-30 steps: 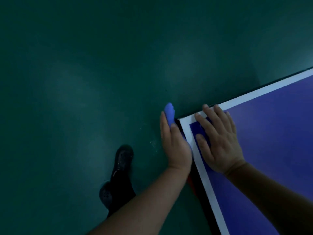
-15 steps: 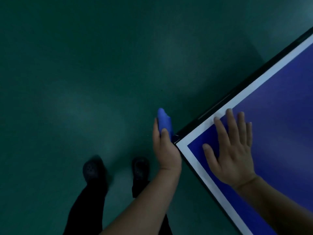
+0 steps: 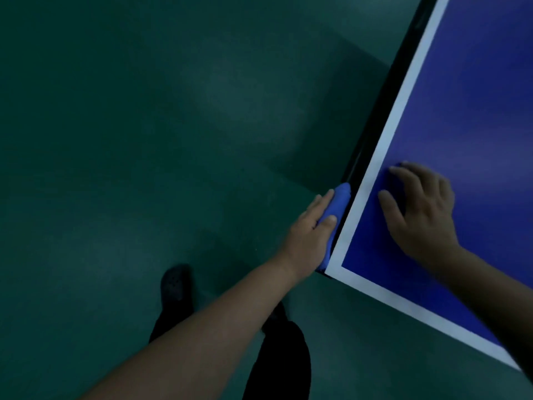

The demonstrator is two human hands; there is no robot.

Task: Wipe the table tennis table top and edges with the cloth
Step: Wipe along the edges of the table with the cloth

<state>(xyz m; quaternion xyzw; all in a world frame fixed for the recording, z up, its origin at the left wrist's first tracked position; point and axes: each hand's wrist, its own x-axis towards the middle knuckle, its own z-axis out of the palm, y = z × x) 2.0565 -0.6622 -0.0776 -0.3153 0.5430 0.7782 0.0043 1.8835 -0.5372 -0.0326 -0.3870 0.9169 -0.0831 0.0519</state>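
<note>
- Step in hand, as I read it: wiping the side edge (image 3: 364, 157) of the worktop (image 3: 467, 90), starting just past the near corner (image 3: 328, 272).
- Left hand (image 3: 310, 241): fingers close to straight, thumb laid on top, pressing the blue cloth (image 3: 336, 207) flat against the dark edge face. Cloth is sandwiched between palm and edge; one end pokes out past the fingertips.
- Right hand (image 3: 418, 215): spread, fingers slightly bent, resting on the blue top just inside the white border line (image 3: 383, 157). Holds nothing; looks like a brace.
- Doing it well:
  - Keep palm pressure square to the edge face so the cloth stays in full contact, not just its top fold.
  - Run along the edge in one long pass away from the corner; overlap at the corner so it isn't skipped.
  - Keep the thumb over the cloth's upper fold, so the rim where top meets edge gets wiped too.
  - Walk with the stroke rather than overreaching; shoes (image 3: 176, 287) are on the green floor (image 3: 144, 140) close to the corner.
- Risk: cloth is bunched and may roll or slip out under sliding friction. Refold if it ropes up.
- Lighting is dim; can't tell whether there's dirt on the edge.
</note>
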